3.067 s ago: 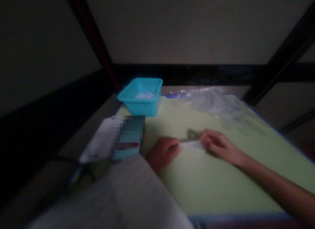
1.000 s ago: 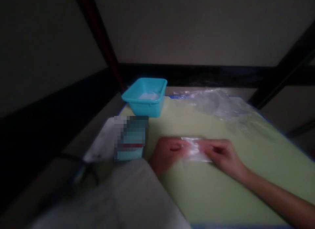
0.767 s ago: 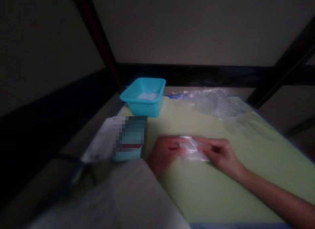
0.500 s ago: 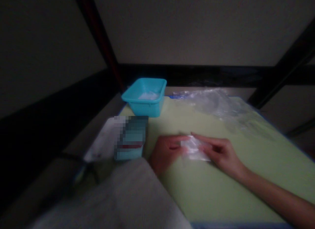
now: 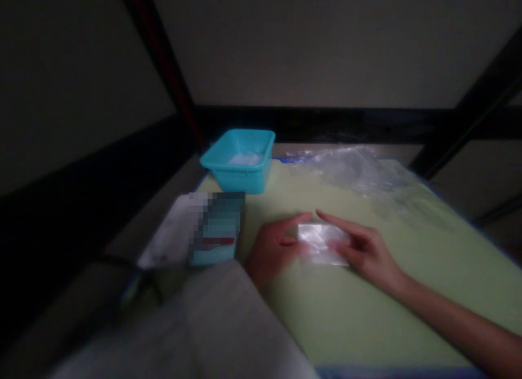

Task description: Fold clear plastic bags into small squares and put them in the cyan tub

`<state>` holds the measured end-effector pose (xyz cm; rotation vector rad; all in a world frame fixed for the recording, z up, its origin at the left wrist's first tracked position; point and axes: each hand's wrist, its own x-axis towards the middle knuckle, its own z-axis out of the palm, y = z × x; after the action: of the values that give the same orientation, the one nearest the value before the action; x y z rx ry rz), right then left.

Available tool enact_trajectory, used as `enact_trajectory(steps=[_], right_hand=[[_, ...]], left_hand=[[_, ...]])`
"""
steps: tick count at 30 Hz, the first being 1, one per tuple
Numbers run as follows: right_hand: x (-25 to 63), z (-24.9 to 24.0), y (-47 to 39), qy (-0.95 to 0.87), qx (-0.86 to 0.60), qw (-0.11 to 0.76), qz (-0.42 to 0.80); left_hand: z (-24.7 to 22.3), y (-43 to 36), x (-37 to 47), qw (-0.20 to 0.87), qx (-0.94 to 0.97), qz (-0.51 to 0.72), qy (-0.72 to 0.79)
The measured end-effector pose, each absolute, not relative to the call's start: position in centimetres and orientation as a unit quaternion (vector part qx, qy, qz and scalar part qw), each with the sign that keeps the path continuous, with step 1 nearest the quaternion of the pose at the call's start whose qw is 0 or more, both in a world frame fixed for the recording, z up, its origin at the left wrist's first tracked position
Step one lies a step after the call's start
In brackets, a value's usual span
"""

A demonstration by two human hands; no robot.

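A small clear plastic packet (image 5: pixel 320 236) is low over the green tabletop, between my two hands. At its left edge is my left hand (image 5: pixel 277 246), thumb blurred against the packet and index finger stretched out above. My right hand (image 5: pixel 367 248) holds the opposite side, with its thumb on the front face and its index finger extended over the top edge. The two index fingertips nearly meet beyond the packet. Whatever the packet contains, if anything, is too blurred to make out.
A turquoise basin (image 5: pixel 240 181) with whitish plastic pieces inside stands at the back left. Crumpled clear plastic sheeting (image 5: pixel 350 169) spreads across the back right. A pixelated teal object (image 5: pixel 218 227) lies on the left beside a white sheet (image 5: pixel 171 227). Grey cloth (image 5: pixel 212 324) fills the lower left.
Both index fingers have lifted away from the packet's top edge, uncovering more of it. The thumbs stay by its front, and the packet has hardly shifted.
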<state>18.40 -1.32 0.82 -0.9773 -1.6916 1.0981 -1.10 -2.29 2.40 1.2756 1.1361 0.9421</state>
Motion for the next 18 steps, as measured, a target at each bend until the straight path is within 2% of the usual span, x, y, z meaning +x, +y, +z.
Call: enact_trajectory(steps=[6, 18], right_hand=[[18.19, 1.01, -1.37, -0.677, -0.365, 0.458, 0.446], [18.17, 0.99, -1.50, -0.694, -0.376, 0.442, 0.426]], left_hand=[[2.05, -2.18, -0.96, 0.549, 0.543, 0.416, 0.481], [2.02, -2.37, -0.97, 0.556, 0.547, 0.407, 0.476]])
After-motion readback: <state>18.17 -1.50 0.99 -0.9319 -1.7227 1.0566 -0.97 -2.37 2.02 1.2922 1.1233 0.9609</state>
